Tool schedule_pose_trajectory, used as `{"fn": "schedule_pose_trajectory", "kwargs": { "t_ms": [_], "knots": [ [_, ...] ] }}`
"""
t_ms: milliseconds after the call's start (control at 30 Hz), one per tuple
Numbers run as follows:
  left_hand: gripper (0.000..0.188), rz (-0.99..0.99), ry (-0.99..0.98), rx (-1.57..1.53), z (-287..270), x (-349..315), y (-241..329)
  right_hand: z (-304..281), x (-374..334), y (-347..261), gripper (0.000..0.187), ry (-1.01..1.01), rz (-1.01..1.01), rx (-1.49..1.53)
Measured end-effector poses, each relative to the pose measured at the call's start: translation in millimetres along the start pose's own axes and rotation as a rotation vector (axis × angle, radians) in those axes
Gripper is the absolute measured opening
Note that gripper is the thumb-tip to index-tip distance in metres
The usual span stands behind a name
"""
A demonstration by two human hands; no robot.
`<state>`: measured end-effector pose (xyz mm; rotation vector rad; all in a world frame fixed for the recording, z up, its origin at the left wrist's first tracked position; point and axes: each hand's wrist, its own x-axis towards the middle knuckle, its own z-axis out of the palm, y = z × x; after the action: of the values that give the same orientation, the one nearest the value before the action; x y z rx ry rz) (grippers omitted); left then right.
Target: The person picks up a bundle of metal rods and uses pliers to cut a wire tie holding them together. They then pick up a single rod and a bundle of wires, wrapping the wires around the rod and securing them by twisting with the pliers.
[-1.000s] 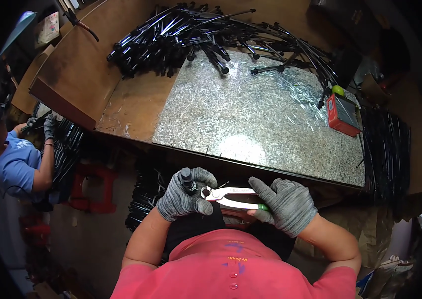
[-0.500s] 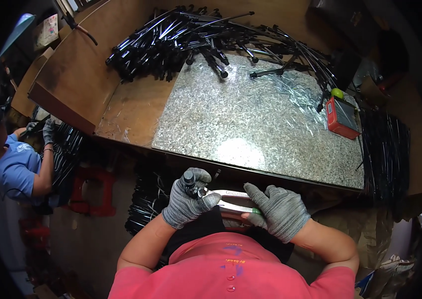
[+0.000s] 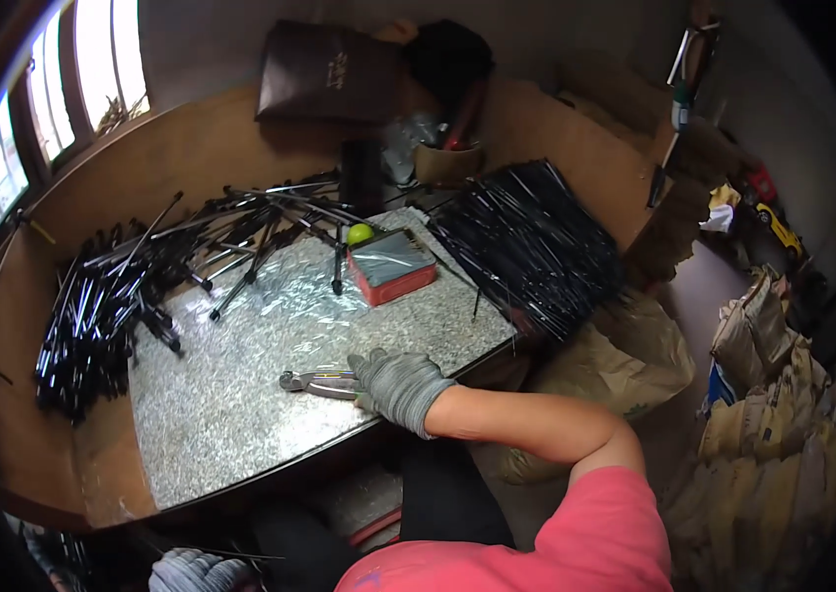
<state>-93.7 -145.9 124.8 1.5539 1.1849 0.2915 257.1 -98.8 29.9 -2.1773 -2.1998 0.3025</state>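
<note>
At the near edge of the speckled stone slab (image 3: 230,434), my right hand (image 3: 404,392), in a grey knit glove, is closed round the handles of a pair of pincers (image 3: 319,383). The pincers' rounded head points left over the slab. Low at the left, my left hand (image 3: 196,572), also gloved, is partly cut off by the lower edge of the picture. Its fingers look curled, and a thin dark rod (image 3: 245,555) runs beside it; what the hand holds is not clear.
Black rods with knobbed ends (image 3: 102,326) are heaped at the slab's far left. A red box (image 3: 396,281) of thin clear strips stands near a yellow-green ball (image 3: 360,234). A dense bundle of black rods (image 3: 536,247) lies right, beside brown paper (image 3: 625,360).
The view has swung to the right. My hands have parted: the right has carried the pincers over the slab, while the left is now low at the left, away from the pincers.
</note>
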Motion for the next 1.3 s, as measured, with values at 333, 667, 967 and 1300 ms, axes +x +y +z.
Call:
{"fn": "schedule_pose_trajectory", "kwargs": {
  "t_ms": [333, 667, 967, 1300],
  "knots": [
    [0.015, 0.326, 0.519, 0.824, -148, 33, -163, -57, 40, 217, 0.024, 0.391, 0.57, -0.627],
    [0.019, 0.045, 0.843, -0.289, -234, 23, -320, -79, 57, 303, 0.024, 0.378, 0.993, -0.364],
    [0.018, -0.032, 0.965, -0.505, -228, -20, -320, -94, 38, 287, 0.024, 0.351, 0.999, -0.433],
    [0.028, 0.46, 0.744, 1.104, -32, -15, -52, -105, 36, 334, 0.028, 0.38, 1.007, -0.222]
  ]
}}
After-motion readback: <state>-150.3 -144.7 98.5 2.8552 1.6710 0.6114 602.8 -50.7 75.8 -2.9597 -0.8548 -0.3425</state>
